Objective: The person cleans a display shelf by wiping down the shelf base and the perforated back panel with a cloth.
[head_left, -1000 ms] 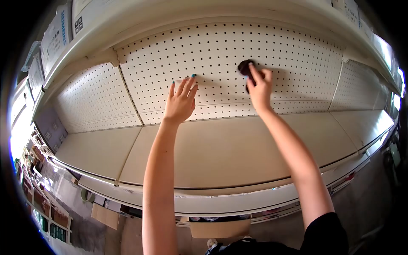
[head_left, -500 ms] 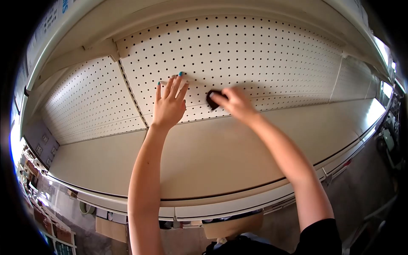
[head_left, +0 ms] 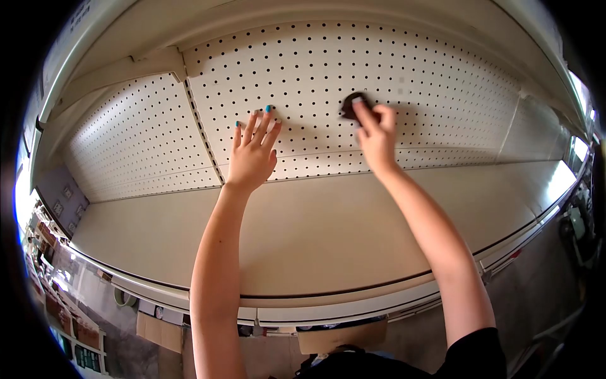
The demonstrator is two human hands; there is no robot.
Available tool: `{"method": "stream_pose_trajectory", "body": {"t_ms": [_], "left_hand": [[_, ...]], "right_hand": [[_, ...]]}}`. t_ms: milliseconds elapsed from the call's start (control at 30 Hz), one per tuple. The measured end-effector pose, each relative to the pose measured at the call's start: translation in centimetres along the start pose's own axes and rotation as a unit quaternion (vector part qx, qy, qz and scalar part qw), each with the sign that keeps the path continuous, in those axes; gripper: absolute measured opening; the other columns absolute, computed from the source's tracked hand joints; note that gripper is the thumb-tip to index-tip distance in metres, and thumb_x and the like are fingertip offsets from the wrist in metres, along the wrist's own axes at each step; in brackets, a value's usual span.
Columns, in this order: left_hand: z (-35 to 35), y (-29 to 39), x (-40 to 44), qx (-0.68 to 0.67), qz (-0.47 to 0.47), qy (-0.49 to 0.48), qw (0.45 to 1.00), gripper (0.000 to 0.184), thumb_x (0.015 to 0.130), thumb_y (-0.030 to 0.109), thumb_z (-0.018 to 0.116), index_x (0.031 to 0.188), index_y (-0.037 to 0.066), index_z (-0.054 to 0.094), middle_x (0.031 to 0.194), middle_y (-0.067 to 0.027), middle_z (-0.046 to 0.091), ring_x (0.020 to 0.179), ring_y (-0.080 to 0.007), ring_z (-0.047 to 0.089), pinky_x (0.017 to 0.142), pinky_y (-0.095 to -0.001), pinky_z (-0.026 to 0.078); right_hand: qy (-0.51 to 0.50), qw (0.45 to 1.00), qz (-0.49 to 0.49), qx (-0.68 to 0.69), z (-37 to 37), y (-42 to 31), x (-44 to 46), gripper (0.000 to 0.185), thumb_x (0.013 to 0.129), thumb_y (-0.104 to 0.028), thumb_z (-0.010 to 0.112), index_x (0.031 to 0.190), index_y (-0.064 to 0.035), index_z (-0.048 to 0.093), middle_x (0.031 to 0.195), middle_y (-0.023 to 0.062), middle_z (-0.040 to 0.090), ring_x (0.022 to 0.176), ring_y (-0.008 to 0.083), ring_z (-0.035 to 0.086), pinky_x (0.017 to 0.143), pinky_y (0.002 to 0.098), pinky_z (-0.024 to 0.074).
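A white pegboard panel (head_left: 309, 82) with rows of small holes stands behind a bare beige shelf (head_left: 328, 221). My left hand (head_left: 252, 155) is spread, its fingertips at the lower left of the panel and nothing held in it. To its right, my right hand (head_left: 377, 136) grips a dark cloth (head_left: 355, 106) against the panel, at mid height. The cloth is bunched and slightly blurred, and part of it is hidden by the fingers.
Another shelf (head_left: 278, 19) overhangs the panel at the top. Below the front edge, an open cardboard box (head_left: 344, 336) and a second box (head_left: 159, 331) stand low down. Stocked racks (head_left: 69, 316) are at the far left.
My right hand moved the dark cloth down and left across the panel, then back up and right. My left hand shifted slightly left in view and stays spread.
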State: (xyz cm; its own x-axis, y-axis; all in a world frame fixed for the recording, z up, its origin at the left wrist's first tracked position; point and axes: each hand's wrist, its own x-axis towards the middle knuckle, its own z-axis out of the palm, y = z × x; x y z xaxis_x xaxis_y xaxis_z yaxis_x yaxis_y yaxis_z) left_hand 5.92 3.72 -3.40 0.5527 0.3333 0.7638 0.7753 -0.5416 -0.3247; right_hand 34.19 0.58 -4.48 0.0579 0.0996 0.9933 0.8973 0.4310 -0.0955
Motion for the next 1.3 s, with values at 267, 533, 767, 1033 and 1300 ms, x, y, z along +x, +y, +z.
{"method": "stream_pose_trajectory", "body": {"t_ms": [267, 533, 767, 1033, 1300], "left_hand": [[-0.9, 0.7, -0.2, 0.012, -0.015, -0.038, 0.999, 0.061, 0.081, 0.015, 0.062, 0.139, 0.017, 0.041, 0.153, -0.0069, 0.023, 0.140, -0.0282, 0.023, 0.109, -0.0551, 0.025], [-1.5, 0.8, -0.1, 0.019, -0.016, -0.052, 0.998, 0.062, 0.081, 0.015, 0.062, 0.138, 0.017, 0.041, 0.153, -0.0062, 0.021, 0.140, -0.0275, 0.023, 0.107, -0.0593, 0.025], [-1.2, 0.4, 0.0, 0.015, -0.022, -0.062, 0.998, 0.062, 0.082, 0.014, 0.061, 0.139, 0.022, 0.039, 0.153, -0.0027, 0.022, 0.142, -0.0262, 0.019, 0.110, -0.0551, 0.023], [-1.3, 0.6, -0.1, 0.003, -0.027, -0.057, 0.998, 0.062, 0.083, 0.015, 0.061, 0.140, 0.022, 0.039, 0.153, -0.0023, 0.022, 0.142, -0.0242, 0.019, 0.109, -0.0568, 0.023], [-2.1, 0.4, -0.1, 0.035, -0.005, -0.061, 0.997, 0.063, 0.081, 0.017, 0.064, 0.139, 0.021, 0.040, 0.153, -0.0027, 0.022, 0.140, -0.0240, 0.023, 0.108, -0.0585, 0.025]], "right_hand": [[-0.261, 0.925, -0.273, 0.033, 1.9, -4.8, -4.6, 0.021, 0.092, -0.022, 0.053, 0.104, -0.0074, 0.061, 0.093, 0.0125, 0.056, 0.093, 0.0299, 0.055, 0.075, 0.0399, 0.0477], [-0.041, 0.996, 0.064, 0.045, -2.8, 0.1, 2.9, 0.030, 0.080, -0.014, 0.072, 0.110, -0.0099, 0.065, 0.094, 0.0111, 0.050, 0.082, 0.0201, 0.052, 0.067, 0.0305, 0.0459], [0.129, 0.981, 0.066, -0.128, -3.7, 3.9, 3.5, 0.047, 0.079, -0.005, 0.068, 0.123, -0.0209, 0.062, 0.104, 0.0105, 0.045, 0.084, 0.0241, 0.051, 0.074, 0.0352, 0.0487], [-0.383, 0.888, 0.210, 0.145, 0.8, -7.6, 0.4, 0.028, 0.091, -0.028, 0.060, 0.102, -0.0024, 0.058, 0.103, 0.0137, 0.052, 0.089, 0.0231, 0.055, 0.065, 0.0317, 0.0467], [-0.180, 0.940, 0.248, 0.150, -1.3, -3.8, 2.4, 0.026, 0.086, -0.015, 0.063, 0.112, -0.0097, 0.062, 0.101, 0.0135, 0.050, 0.087, 0.0255, 0.053, 0.074, 0.0350, 0.0472]]}}
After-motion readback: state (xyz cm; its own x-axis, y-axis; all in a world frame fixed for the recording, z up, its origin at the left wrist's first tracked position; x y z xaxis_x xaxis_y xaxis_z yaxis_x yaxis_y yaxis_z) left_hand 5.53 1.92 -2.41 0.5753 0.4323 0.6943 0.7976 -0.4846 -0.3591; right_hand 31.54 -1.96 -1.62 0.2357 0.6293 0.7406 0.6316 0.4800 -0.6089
